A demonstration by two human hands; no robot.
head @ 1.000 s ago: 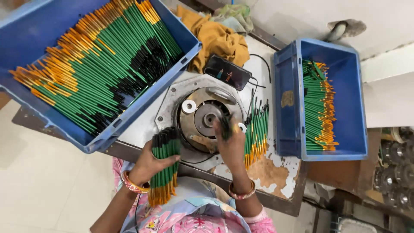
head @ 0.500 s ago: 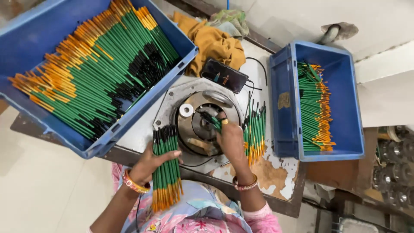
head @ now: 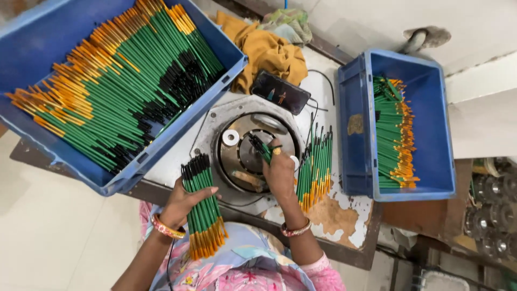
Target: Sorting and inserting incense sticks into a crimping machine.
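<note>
— Pencil first: where does it sit? 
— In the right hand, pinched in the fingertips over the round metal machine in the middle of the table. It's green with a dark tip. 
— Which way does it lie? 
— Its long axis runs slantwise, dark tip up and to the left, over the machine's central disc, the rest running back under the fingers. So it sticks out ahead of the grip, away from the person's body. 
— And the other hand? 
— The left hand is wrapped tight round a bundle of pencils, held nearly upright in the picture: dark tips toward the machine, orange ends toward the person's lap. It stays at the table's near edge, just left of the machine. 
— Which hand is nearer the disc? 
— The right, plainly; it rests over the machine, while the left is beside it. 
— What lies close by? 
— A loose row of pencils just right of the right hand, a small blue crate beyond that, and a big blue crate up on the left.
</note>
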